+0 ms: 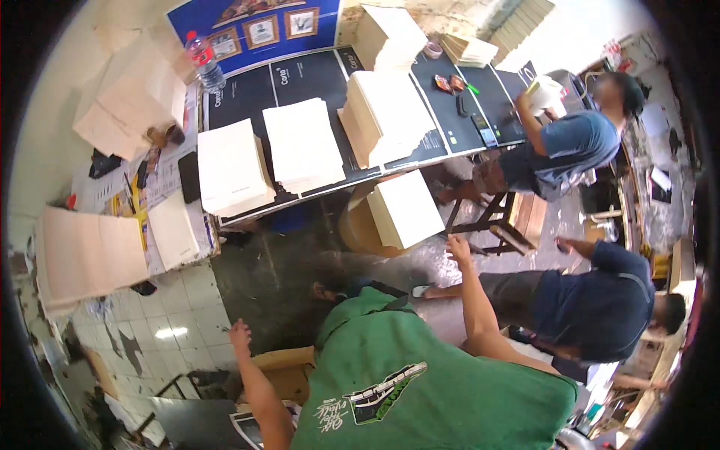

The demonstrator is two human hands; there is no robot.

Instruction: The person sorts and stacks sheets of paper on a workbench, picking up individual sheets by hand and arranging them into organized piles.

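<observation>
My right hand (458,249) reaches out beside the near edge of a tall paper stack (407,211), which rests on a round brown drum or carton (356,229) below the table edge. Its fingers are loosely spread with nothing between them; whether they touch the paper I cannot tell. Low over the floor at left, my left hand (240,336) hangs away from the stacks, fingers apart and holding nothing. On the dark table, a left paper stack (234,169), a middle stack (301,142) and a taller right stack (386,116) stand in a row.
A dark-topped table (300,75) runs across the far side, with a water bottle (204,60) at its left. More paper (82,255) lies on the left bench. One person (577,142) sits on a wooden stool (517,221); another person (592,307) stands at my right.
</observation>
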